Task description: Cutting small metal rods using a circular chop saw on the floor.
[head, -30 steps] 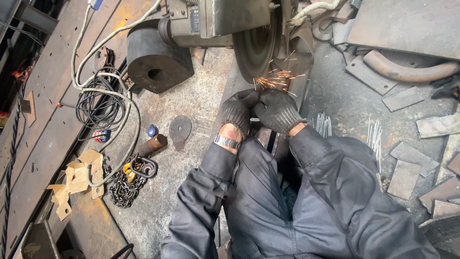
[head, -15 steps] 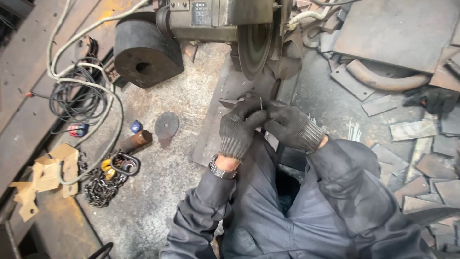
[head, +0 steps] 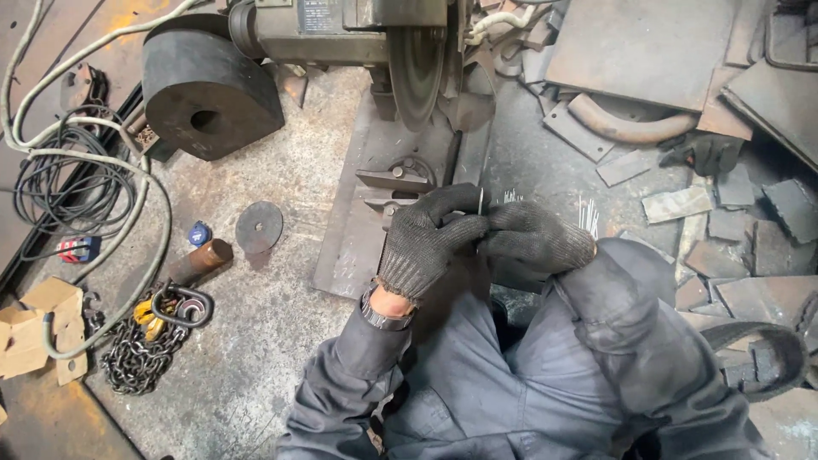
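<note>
Both gloved hands meet in front of the cut-off saw's abrasive wheel point(head: 416, 68). The left hand point(head: 426, 238) and the right hand point(head: 532, 234) are pinched together on a thin, short metal rod point(head: 481, 204), which stands nearly upright between their fingertips, just nearer the person than the wheel. The saw's steel base plate point(head: 349, 230) lies under the hands, its clamp point(head: 392, 181) between them and the wheel. Left of the wheel sits a heavy black cylinder block point(head: 204, 94). Further left of the base plate lie a loose grinding disc point(head: 259, 227), a rusty pipe piece point(head: 198, 261) and a chain point(head: 141, 358). Right of the wheel, scrap steel plates point(head: 724, 221) are strewn about.
</note>
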